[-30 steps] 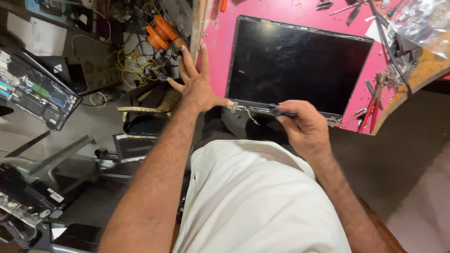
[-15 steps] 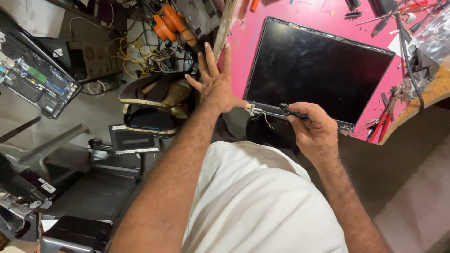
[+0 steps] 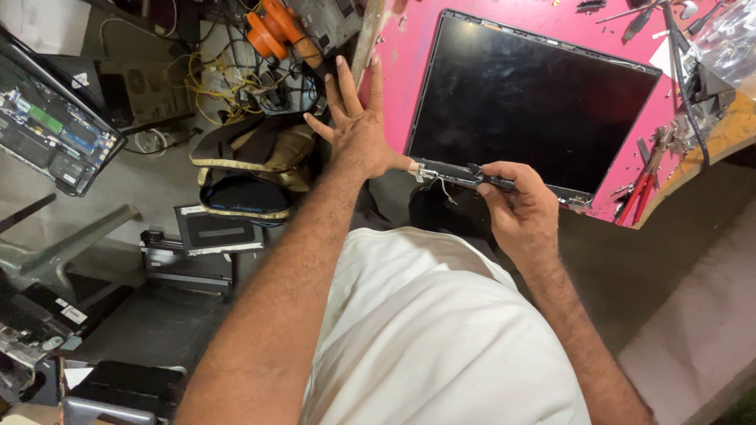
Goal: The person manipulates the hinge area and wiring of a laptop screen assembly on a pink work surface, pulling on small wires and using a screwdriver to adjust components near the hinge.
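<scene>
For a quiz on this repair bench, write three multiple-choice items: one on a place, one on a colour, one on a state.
1. Where does the laptop screen panel lie?
A. on the pink table top
B. on the floor
C. on the person's lap

2. What colour is the power tool among the yellow cables?
A. green
B. orange
C. white

3. How is the left hand set?
A. closed in a fist
B. clasping a red-handled tool
C. open, fingers spread, at the panel's left edge

Key: 1 A, pink surface shows all round the panel. 2 B, its body is plainly orange. 3 C, the fingers are splayed, while the right hand grips the panel's hinge edge.
</scene>
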